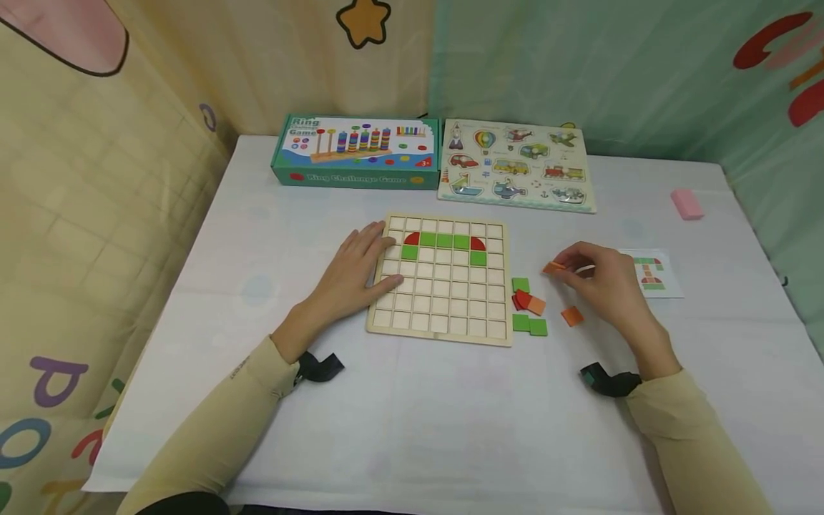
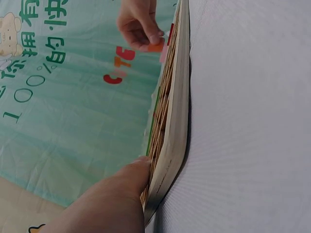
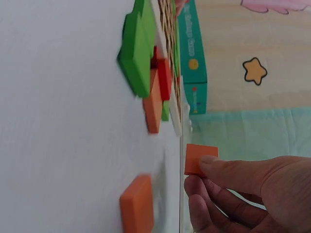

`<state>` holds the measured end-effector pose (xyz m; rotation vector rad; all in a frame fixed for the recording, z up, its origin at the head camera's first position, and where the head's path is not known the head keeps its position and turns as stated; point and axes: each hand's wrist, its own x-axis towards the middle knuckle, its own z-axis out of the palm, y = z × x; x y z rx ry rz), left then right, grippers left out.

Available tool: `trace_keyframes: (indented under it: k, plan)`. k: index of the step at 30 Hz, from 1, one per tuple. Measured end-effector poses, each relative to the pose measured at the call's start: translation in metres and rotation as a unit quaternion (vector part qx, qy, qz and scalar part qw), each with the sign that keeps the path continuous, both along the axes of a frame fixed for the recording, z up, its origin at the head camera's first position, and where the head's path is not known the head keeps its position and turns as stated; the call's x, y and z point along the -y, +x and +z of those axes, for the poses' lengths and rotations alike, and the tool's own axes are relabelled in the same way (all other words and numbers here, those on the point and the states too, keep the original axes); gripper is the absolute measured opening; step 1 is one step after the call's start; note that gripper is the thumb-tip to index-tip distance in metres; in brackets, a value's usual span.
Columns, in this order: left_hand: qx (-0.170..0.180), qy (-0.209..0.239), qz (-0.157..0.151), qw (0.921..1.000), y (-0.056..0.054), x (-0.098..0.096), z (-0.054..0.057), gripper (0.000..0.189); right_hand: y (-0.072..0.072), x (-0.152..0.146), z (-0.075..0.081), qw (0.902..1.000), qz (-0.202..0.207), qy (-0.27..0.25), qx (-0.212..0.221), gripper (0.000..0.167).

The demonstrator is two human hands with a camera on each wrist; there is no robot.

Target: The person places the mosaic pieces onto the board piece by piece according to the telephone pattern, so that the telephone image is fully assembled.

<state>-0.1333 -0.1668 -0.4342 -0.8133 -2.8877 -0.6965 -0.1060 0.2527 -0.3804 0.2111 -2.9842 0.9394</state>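
Note:
My right hand (image 1: 599, 279) pinches an orange square tile (image 3: 195, 159) between thumb and fingers, held above the table to the right of the wooden grid board (image 1: 439, 337). Spread over the board's left edge, my left hand (image 1: 350, 272) rests with its thumb and fingers on the rim and outer cells. Near the top of the board, green square tiles (image 1: 444, 241) form a row between two red quarter-round tiles (image 1: 412, 239), with a green tile below each end. Beside the board lie loose green tiles (image 1: 538, 327), red pieces (image 1: 522, 297) and orange tiles (image 1: 571, 316).
A printed pattern card (image 1: 663, 286) lies partly behind the right hand. At the back stand a green Ring Challenge Game box (image 1: 360, 177) and a picture puzzle board (image 1: 489, 187). A pink block (image 1: 687, 204) sits at the far right. Curtains hang behind the table.

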Motion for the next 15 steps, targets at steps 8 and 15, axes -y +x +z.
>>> trace_keyframes:
  k: [8, 15]
  plan:
    - [0.007, -0.008, 0.008, 0.9999, -0.001, 0.000, 0.000, 0.069, -0.020, 0.061, 0.012, 0.9964, 0.065, -0.053, 0.000, 0.016]
    - [0.008, -0.004, 0.005, 0.9999, 0.000, -0.001, 0.001, 0.068, -0.041, 0.116, 0.014, 0.9916, 0.096, -0.086, -0.002, 0.011]
